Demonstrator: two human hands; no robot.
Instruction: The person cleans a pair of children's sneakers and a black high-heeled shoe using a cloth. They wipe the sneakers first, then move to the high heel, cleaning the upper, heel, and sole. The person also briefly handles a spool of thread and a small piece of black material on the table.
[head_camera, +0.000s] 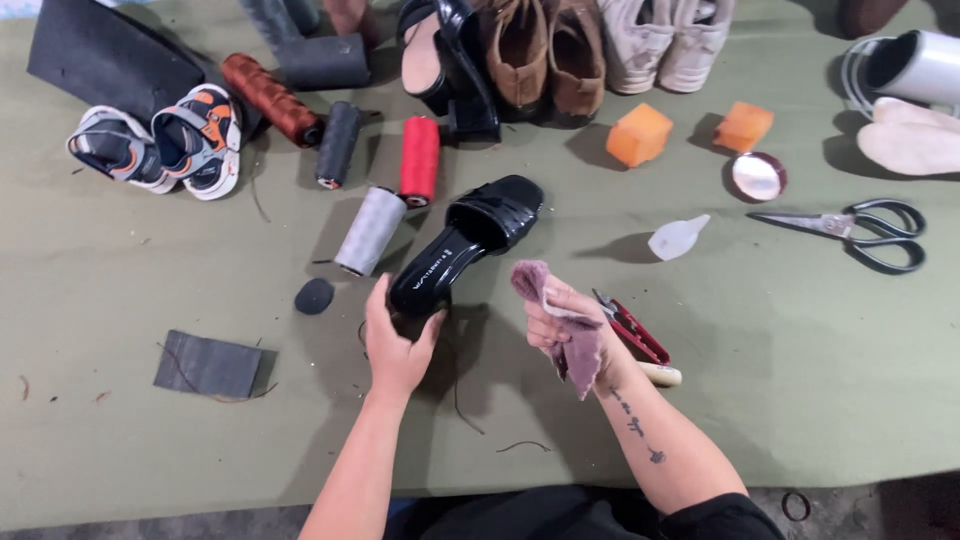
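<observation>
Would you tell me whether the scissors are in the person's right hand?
No, the scissors lie on the table while the right hand holds a pink cloth.

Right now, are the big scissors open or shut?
Open, slightly: the scissors lie flat on the green cloth, blade tips a little apart.

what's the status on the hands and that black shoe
Left hand grips black heeled sandal at its heel end. Right hand holds pink cloth, apart from shoe. Grey thread spool close beside sandal.

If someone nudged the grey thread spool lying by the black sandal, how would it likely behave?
The grey thread spool lies on its side, so it would probably roll sideways across the green table cover. The black sandal close beside it might stop it. Its wound thread probably gives decent grip.
</observation>
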